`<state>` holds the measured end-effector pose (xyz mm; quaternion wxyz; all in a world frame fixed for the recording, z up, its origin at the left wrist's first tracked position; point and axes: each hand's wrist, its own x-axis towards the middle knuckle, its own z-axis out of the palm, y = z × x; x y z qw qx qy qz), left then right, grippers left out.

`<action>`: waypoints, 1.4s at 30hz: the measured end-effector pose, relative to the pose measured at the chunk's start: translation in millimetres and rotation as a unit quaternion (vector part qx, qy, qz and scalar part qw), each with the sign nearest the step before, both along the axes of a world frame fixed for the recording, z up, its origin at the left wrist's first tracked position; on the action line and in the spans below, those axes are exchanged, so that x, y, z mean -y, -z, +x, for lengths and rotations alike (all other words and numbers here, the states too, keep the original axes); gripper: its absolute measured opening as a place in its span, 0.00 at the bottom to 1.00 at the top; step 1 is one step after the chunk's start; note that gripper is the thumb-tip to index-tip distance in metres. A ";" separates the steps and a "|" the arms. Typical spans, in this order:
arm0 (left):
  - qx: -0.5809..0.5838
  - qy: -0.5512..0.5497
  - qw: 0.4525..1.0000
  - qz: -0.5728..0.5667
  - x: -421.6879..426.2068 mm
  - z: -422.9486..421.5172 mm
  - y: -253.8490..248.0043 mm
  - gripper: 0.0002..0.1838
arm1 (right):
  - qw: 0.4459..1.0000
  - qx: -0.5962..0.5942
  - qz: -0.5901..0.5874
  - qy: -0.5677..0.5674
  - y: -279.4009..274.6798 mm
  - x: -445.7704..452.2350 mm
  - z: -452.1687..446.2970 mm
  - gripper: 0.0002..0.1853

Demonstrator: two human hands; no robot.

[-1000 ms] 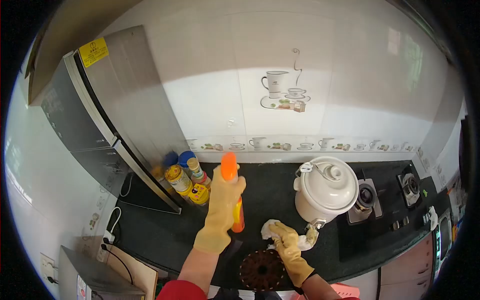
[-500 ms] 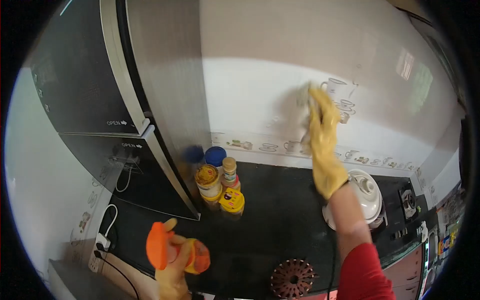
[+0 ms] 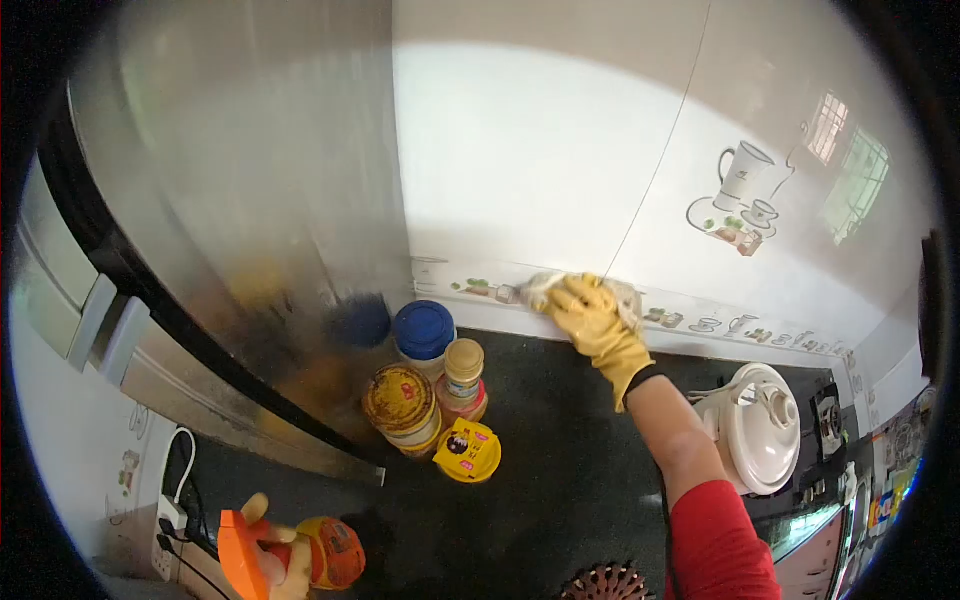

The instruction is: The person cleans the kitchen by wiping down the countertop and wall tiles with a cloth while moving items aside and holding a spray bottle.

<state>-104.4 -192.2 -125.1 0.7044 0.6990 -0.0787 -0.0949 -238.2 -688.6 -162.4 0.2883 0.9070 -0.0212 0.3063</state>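
My right hand, in a yellow rubber glove, presses a pale cloth against the lower part of the white tiled wall, over the patterned border strip. The fingers lie over the cloth, and part of it shows on both sides of the glove. Down at the left, my left hand, also gloved, is wrapped round the neck of an orange spray bottle. Its orange trigger head points toward the lower left. Most of the left hand is hidden behind the bottle or cut off by the frame.
Several jars, one with a blue lid and one with a yellow lid, stand beside the steel fridge side. A white lidded appliance sits at the right of the dark counter. A brown slatted trivet lies in front.
My right hand has moved the cloth down and left, from beside the printed jug to the border strip. The view has shifted. My left hand still grips the spray bottle.
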 end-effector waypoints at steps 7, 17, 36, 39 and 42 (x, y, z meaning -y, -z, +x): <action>0.055 0.012 0.998 -0.018 12.0 1.9 6.1 0.36 | 0.998 -0.008 0.050 0.043 -93.1 -12.5 -6.0 0.13; 0.161 0.042 0.986 -0.023 8.8 10.6 16.2 0.35 | 0.970 0.236 -0.058 -0.015 -168.5 -24.0 81.3 0.27; 0.011 0.214 0.953 -0.214 8.0 3.6 0.2 0.33 | 0.934 0.333 -0.131 0.018 -332.9 -26.6 117.1 0.25; -0.005 0.253 0.943 -0.216 7.1 6.7 7.0 0.37 | 0.960 0.253 -0.114 0.027 -291.5 -40.2 130.0 0.29; 0.049 0.174 0.974 -0.134 7.2 6.4 4.6 0.36 | 0.995 0.041 -0.070 0.061 -205.7 -61.1 109.5 0.34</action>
